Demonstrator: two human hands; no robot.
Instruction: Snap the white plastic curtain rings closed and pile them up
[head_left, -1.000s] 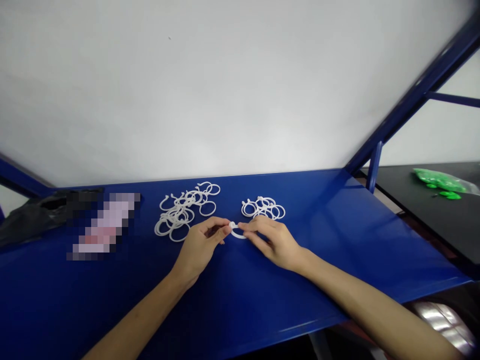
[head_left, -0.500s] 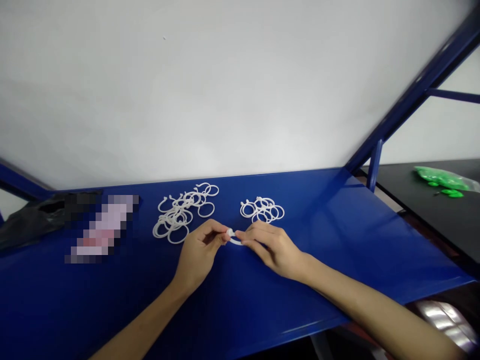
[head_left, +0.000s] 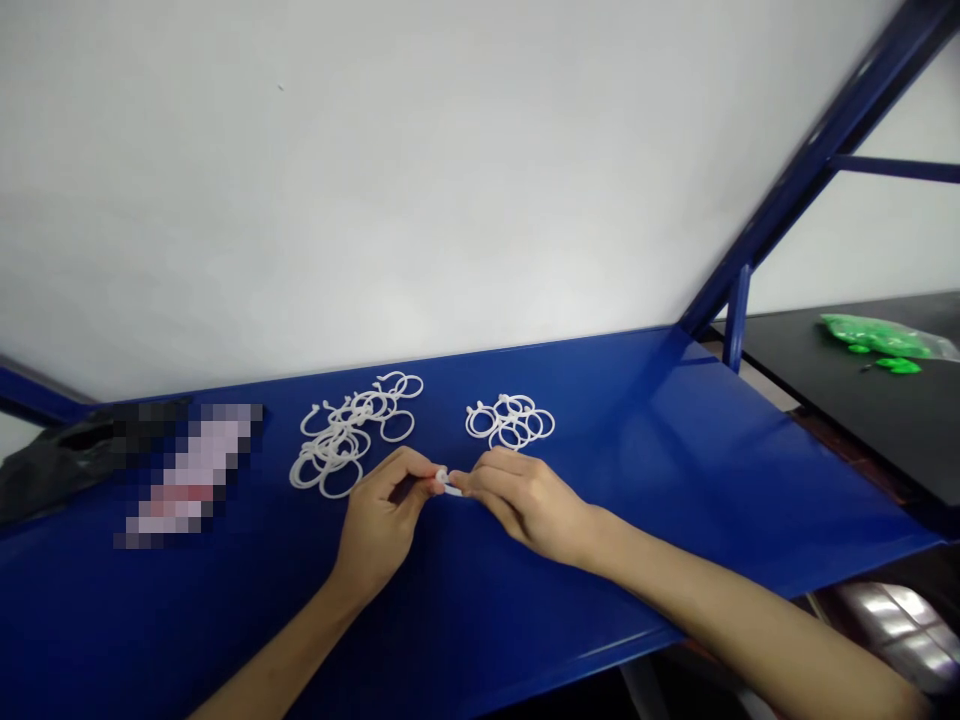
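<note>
My left hand pinches the knobbed end of a white plastic curtain ring between thumb and fingertips. On the other side my right hand grips the same ring, its fingers closed over much of it. Only a short stretch of the ring shows between the hands, so whether its ends are joined is hidden. Beyond my left hand lies a loose pile of similar white rings, some with gaps at their small round knobs. A smaller cluster of white rings rests beyond my right hand.
The blue table runs up against a white wall. At left lie a black plastic bag and a blurred-out pinkish item. A blue frame post rises at right, near a black table with a green-filled clear bag.
The view has shifted slightly, moving most things a little left in the picture. My hands have drawn closer together on the ring, and less of it shows between them.
</note>
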